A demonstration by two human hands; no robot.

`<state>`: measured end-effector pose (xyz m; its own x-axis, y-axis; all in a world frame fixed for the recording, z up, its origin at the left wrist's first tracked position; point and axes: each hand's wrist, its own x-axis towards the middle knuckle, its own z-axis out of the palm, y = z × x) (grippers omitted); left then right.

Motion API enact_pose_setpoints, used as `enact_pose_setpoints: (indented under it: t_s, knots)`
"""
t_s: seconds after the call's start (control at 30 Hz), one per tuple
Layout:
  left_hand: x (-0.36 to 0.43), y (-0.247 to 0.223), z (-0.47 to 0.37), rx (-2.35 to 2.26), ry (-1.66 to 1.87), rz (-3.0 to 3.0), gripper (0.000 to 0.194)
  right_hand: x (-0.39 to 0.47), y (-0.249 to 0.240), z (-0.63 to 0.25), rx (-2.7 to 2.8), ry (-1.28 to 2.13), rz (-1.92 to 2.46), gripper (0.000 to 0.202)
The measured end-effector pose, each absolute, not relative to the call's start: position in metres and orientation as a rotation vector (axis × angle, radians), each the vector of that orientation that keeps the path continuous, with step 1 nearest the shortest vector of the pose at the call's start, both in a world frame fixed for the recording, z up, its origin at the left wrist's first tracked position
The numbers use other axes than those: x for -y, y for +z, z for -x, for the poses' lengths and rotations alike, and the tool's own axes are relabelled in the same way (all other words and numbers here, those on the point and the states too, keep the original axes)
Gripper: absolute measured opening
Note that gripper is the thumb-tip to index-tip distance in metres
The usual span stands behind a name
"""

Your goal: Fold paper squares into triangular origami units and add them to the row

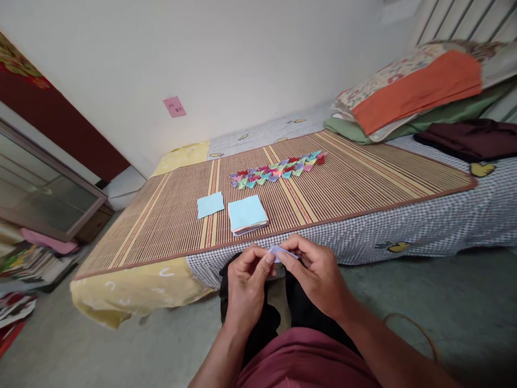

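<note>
Lilac paper (277,250) pinched w/ both hands (247,275) (319,269), nearly closed

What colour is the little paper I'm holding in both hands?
The paper is pale lavender, as the head view shows.

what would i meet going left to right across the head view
Pink wall note, single light blue sheet, stack of paper, held lilac paper, orange cloth.

One lavender paper (277,250), one paper stack (247,214), one separate blue sheet (210,205), one pink note (174,106).
</note>
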<state>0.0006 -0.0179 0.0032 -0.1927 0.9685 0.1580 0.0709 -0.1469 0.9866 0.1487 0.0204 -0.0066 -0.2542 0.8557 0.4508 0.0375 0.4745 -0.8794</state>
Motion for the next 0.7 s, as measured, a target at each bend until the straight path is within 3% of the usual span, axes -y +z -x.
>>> enact_pose_setpoints:
  t_s: [0.3,0.4,0.7]
  knots:
    - [0.014,0.004,0.000,-1.269,1.385,-1.087,0.027,-0.027,-0.006,-0.153,1.813,0.877,0.742,0.022]
    - [0.012,0.002,0.002,-1.214,1.342,-1.037,0.023,-0.030,-0.010,-0.157,1.768,0.961,0.783,0.013]
    - [0.002,-0.007,0.001,-0.884,1.370,-0.429,0.026,-0.034,-0.014,-0.158,1.609,1.242,0.738,0.016]
